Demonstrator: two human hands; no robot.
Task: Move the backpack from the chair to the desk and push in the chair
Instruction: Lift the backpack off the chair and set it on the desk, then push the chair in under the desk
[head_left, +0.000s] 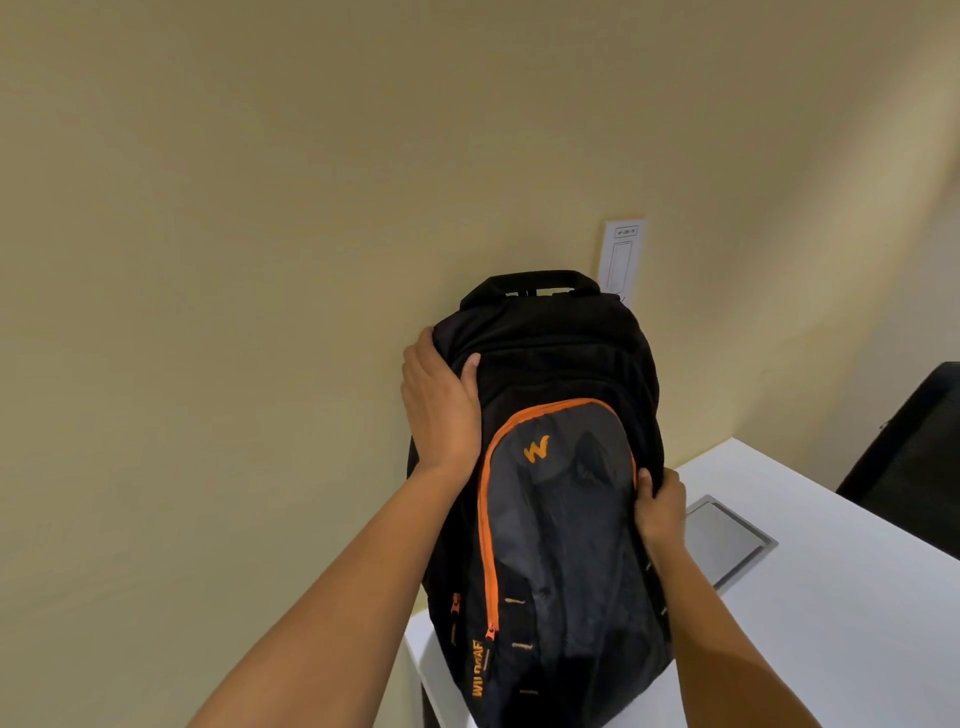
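Note:
A black and grey backpack (550, 467) with orange zip trim stands upright on the left end of the white desk (831, 597), its back toward the beige wall. My left hand (441, 405) grips its upper left side, thumb across the front. My right hand (660, 506) clasps its right edge lower down. A dark chair (909, 447) shows at the far right, behind the desk's far edge; most of it is out of frame.
A grey metal cable hatch (727, 540) is set flush in the desk just right of the backpack. A white wall plate (623, 260) sits on the wall behind the bag's top handle. The desk's left edge lies under the bag.

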